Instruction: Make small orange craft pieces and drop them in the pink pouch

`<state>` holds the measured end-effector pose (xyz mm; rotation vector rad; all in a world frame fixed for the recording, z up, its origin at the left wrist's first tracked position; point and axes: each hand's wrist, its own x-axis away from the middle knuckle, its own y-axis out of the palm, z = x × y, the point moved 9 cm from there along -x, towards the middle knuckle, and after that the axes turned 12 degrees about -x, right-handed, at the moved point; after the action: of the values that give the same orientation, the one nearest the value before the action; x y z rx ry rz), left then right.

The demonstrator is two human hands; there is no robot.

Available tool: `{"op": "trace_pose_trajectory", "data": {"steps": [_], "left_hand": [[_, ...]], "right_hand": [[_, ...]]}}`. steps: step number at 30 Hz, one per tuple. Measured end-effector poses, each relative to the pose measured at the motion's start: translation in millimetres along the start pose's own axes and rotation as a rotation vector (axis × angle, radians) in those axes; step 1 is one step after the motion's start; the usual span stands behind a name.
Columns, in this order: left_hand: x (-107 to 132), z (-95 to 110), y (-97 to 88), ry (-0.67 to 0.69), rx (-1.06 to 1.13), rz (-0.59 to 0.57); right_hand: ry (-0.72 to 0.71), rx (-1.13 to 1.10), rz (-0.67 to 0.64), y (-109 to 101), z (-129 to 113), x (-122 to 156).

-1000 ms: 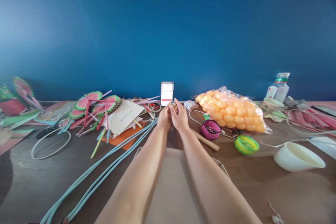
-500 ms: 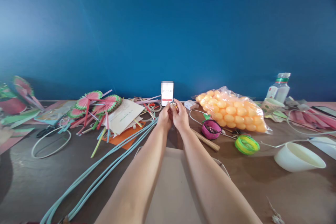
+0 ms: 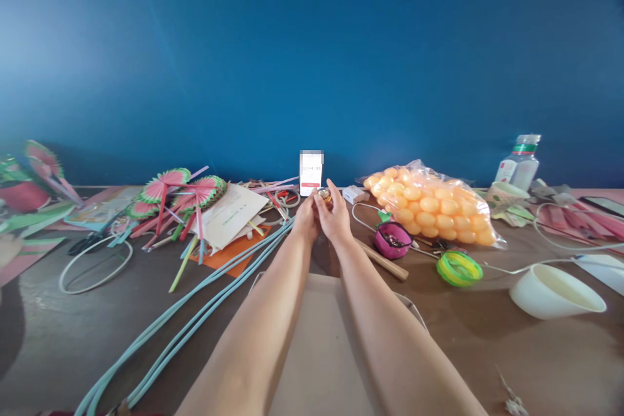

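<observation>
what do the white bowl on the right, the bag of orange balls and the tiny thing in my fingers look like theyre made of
White round bowl: matte, thick-walled, probably plastic or ceramic; the look leaves it open.
Clear bag of orange balls: thin glossy plastic film, crinkled with glints; balls look smooth plastic.
Small shiny piece: glints like metal, too small to be sure.

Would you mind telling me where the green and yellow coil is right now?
In the head view, the green and yellow coil lies on the table, right of the right hand, between the pink pouch and the white bowl.
</observation>
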<state>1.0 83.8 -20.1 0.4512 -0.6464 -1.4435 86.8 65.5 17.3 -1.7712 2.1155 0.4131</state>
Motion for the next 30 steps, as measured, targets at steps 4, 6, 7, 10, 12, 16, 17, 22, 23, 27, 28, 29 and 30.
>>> {"op": "trace_pose_trajectory", "data": {"steps": [4,6,7,10,12,16,17,22,23,27,28,29,30], "left_hand": [[0.1,0.7,2.6,0.016,0.006,-0.028],[1.1,1.6,4.5,0.019,0.021,-0.04],[1.8,1.9,5.1,0.017,0.029,-0.041],[3.4,2.1,5.7,0.005,0.041,-0.034],[3.5,2.1,5.3,0.003,0.042,-0.029],[2.3,1.6,4.1,0.004,0.051,-0.024],[2.0,1.0,4.0,-0.002,0.054,-0.024],[1.7,-0.6,4.5,-0.022,0.057,-0.032],[1.7,-0.7,5.0,-0.023,0.055,-0.038],[1.9,-0.1,6.2,-0.015,0.06,-0.048],[2.1,0.1,6.0,-0.012,0.063,-0.043],[2.3,0.2,5.7,-0.01,0.063,-0.038],[2.5,0.2,5.7,-0.011,0.062,-0.036]], "right_hand": [[-0.031,0.023,-0.016,1.1,-3.0,0.5],[-0.039,0.04,-0.014,1.3,-2.3,-0.3],[-0.042,0.051,-0.015,1.6,-1.6,-0.7],[-0.054,0.08,-0.018,2.8,0.0,-2.2],[-0.06,0.093,-0.018,3.4,0.8,-2.9],[-0.064,0.105,-0.021,3.9,1.6,-3.4],[-0.065,0.105,-0.019,3.7,1.5,-3.2],[-0.066,0.11,0.008,1.1,-1.2,-1.3],[-0.066,0.114,0.012,0.8,-1.7,-0.9],[-0.078,0.118,0.013,1.0,-2.6,-0.8],[-0.08,0.118,0.012,1.1,-2.4,-1.1],[-0.081,0.12,0.01,1.4,-2.1,-1.5],[-0.083,0.122,0.007,1.6,-1.9,-1.9]]}}
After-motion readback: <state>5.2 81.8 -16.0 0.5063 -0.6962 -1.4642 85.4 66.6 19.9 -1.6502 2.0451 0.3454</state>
